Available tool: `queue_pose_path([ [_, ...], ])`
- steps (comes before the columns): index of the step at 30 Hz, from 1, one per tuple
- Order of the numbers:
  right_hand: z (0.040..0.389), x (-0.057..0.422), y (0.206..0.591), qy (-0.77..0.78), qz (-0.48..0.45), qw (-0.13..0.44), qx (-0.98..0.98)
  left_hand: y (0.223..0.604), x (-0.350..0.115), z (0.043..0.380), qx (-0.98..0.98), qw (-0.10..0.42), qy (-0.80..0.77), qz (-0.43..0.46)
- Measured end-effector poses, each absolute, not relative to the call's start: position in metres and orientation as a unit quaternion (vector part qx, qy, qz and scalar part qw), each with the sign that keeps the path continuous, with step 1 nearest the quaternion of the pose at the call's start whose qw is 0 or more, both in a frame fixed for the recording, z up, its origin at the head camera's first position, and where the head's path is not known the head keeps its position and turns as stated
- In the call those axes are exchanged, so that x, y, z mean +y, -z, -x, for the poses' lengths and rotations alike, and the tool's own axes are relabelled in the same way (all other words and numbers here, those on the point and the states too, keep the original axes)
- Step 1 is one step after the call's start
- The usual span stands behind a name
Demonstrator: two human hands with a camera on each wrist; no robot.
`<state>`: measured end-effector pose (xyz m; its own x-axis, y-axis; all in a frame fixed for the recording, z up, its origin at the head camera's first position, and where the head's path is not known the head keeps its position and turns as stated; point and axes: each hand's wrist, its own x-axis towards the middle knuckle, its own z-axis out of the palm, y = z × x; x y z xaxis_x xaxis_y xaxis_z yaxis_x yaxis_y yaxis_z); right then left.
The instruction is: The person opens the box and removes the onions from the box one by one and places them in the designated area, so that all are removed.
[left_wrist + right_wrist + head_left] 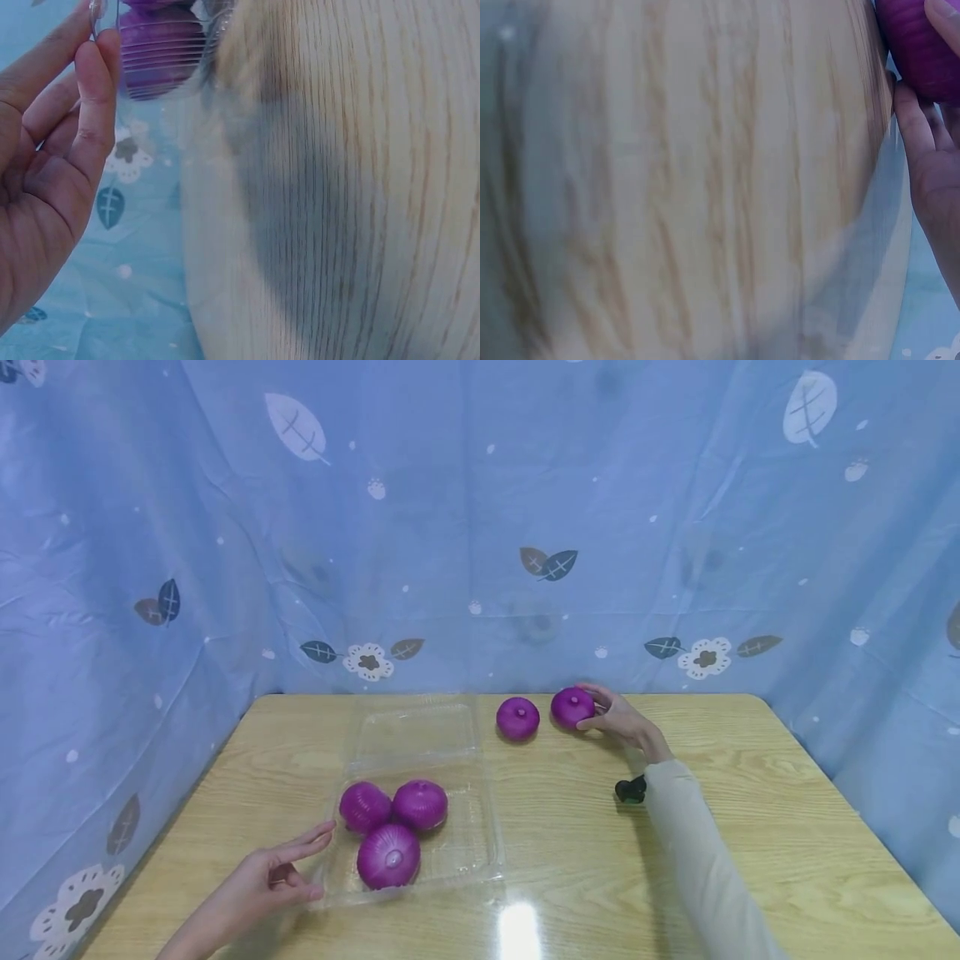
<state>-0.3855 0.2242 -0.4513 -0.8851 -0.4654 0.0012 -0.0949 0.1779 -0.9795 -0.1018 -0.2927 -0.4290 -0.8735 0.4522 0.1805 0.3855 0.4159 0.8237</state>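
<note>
A clear plastic clamshell box (461,852) lies open on the table, its lid (416,732) folded back. Inside the base are three purple onions: one at the left (365,807), one at the right (421,804) and one in front (388,857). My left hand (273,881) holds the box's left edge; the left wrist view shows fingertips (96,64) at the clear rim. At the back of the table, my right hand (618,717) grips another purple onion (572,707), fingers and thumb around its right side. To its left sits a loose purple onion (517,719).
A small black object (631,790) stands on the wooden table (570,835), beside the right sleeve (693,852). Blue patterned cloth (465,527) hangs behind the table and along both sides.
</note>
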Motion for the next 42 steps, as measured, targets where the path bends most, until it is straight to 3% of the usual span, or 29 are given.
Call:
queue_pose_path([
  [7, 0.386, 0.227, 0.45, 0.611, 0.192, 0.155, 0.752, 0.434, -0.294, 0.102, 0.823, 0.014, -0.492, -0.282],
  [42, 0.379, 0.265, 0.444, 0.603, 0.185, 0.181, 0.754, 0.428, -0.294, 0.103, 0.834, 0.021, -0.482, -0.266],
])
